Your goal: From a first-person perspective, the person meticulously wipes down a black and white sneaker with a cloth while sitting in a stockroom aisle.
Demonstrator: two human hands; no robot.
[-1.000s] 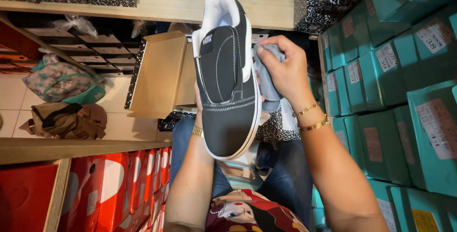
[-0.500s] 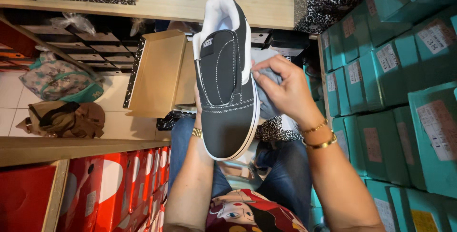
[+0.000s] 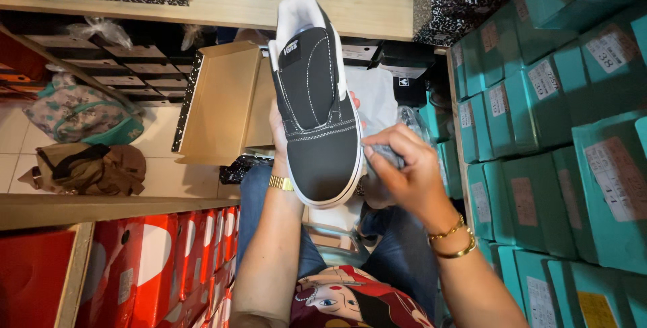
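Since earlier, right hand (image 3: 404, 173) has slid its grey cloth (image 3: 391, 154) toward the toe; left hand (image 3: 283, 136) grips the black shoe (image 3: 317, 119) underneath (light, stiff-soled, best held mid-sole).

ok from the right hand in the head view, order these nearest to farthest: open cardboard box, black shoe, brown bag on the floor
1. black shoe, just left of the right hand
2. open cardboard box, further left behind the shoe
3. brown bag, far left on the floor

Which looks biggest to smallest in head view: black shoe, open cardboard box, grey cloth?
1. Black shoe, though it is held close to the camera, so unsure against the box.
2. Open cardboard box.
3. Grey cloth, mostly hidden in the right hand.
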